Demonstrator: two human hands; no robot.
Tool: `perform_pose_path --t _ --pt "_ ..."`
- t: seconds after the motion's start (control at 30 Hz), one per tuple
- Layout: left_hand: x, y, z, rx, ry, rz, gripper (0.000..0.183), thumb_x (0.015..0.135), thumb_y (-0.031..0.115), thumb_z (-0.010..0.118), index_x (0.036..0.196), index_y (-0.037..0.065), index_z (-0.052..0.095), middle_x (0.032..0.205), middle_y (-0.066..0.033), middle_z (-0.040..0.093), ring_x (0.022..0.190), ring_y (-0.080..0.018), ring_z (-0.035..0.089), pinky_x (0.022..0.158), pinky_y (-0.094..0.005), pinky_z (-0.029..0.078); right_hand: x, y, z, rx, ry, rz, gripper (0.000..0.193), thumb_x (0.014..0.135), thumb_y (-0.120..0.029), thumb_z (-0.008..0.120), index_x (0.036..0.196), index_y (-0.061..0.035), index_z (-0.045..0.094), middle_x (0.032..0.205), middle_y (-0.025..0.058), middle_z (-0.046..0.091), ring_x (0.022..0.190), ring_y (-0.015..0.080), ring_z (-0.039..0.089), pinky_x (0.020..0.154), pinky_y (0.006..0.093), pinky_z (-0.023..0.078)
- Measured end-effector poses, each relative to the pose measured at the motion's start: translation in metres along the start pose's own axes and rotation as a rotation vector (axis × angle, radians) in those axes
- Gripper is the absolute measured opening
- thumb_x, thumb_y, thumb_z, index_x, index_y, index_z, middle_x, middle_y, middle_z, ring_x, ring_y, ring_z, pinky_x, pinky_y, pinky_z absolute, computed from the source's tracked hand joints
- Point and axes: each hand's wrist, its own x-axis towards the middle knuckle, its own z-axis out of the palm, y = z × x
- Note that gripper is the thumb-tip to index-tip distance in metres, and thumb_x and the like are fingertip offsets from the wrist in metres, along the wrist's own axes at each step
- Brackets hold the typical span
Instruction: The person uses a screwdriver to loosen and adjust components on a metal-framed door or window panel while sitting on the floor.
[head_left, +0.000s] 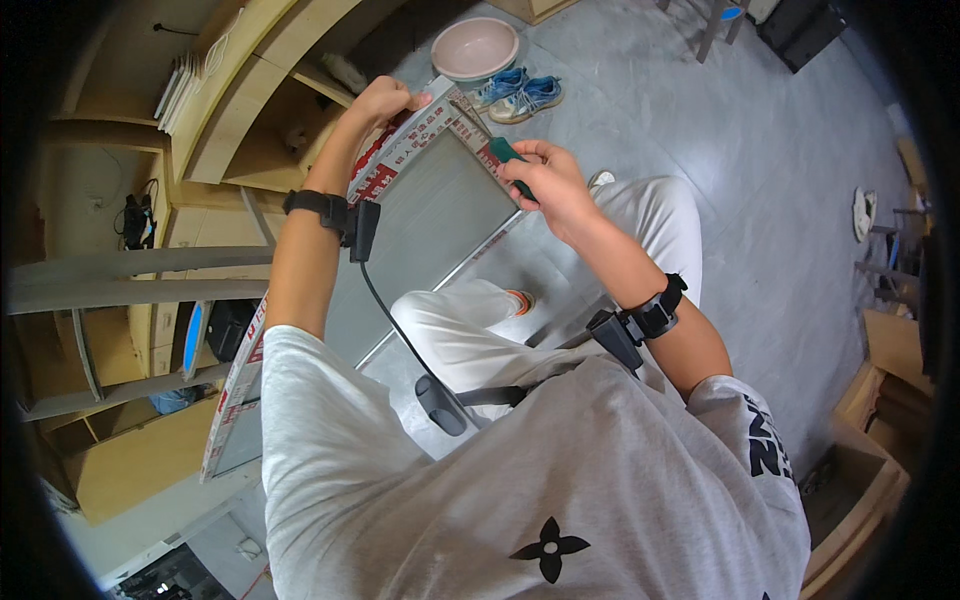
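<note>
A large flat grey panel (pixel 430 215) with a red-and-white printed border stands tilted in front of me, running from the upper middle down to the lower left. My left hand (pixel 385 100) grips its top edge near the far corner. My right hand (pixel 545 180) is closed around a small dark green tool (pixel 508 155) whose tip rests against the panel's right border. Black straps with small devices sit on both wrists, and a black cable hangs from the left one.
Light wooden shelving (pixel 150 250) fills the left side. A pink basin (pixel 474 47) and a pair of blue shoes (pixel 518 94) lie on the grey floor beyond the panel. Cardboard boxes (pixel 870 440) stand at the right. My legs in white trousers are below.
</note>
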Motion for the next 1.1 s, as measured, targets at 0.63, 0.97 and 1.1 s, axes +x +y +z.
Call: perform_pose_path --t 0.63,0.97,1.1 --pt "-0.007 -0.011 0.014 0.051 0.238 0.135 0.033 0.076 0.024 0.074 0.102 0.004 0.068 0.067 -0.0046 0.064 0.058 -0.0105 0.056 0.053 -0.0291 0.043 -0.005 0.030 -0.019 0.147 -0.064 0.033 0.043 0.074 -0.003 0.063 0.113 0.0023 0.047 0.079 0.0051 0.058 0.059 0.0088 0.051 0.043 0.0216 0.032" --pt "0.009 0.019 0.010 0.173 0.009 -0.082 0.021 0.080 0.019 0.071 0.079 0.000 0.063 0.065 -0.0001 0.055 0.055 -0.0096 0.044 0.052 -0.0260 0.037 0.006 0.038 -0.029 0.235 -0.069 0.040 0.040 0.072 -0.004 0.062 0.110 0.0005 0.048 0.079 0.0031 0.058 0.059 0.0089 0.052 0.044 0.0222 0.036" --pt "0.010 0.014 0.008 0.155 0.017 -0.084 0.020 0.080 0.019 0.070 0.079 0.001 0.062 0.064 0.0011 0.053 0.054 -0.0094 0.042 0.050 -0.0257 0.034 0.006 0.038 -0.026 0.215 -0.080 0.031 0.040 0.072 -0.006 0.062 0.109 0.0013 0.049 0.080 0.0037 0.059 0.059 0.0086 0.052 0.044 0.0223 0.037"
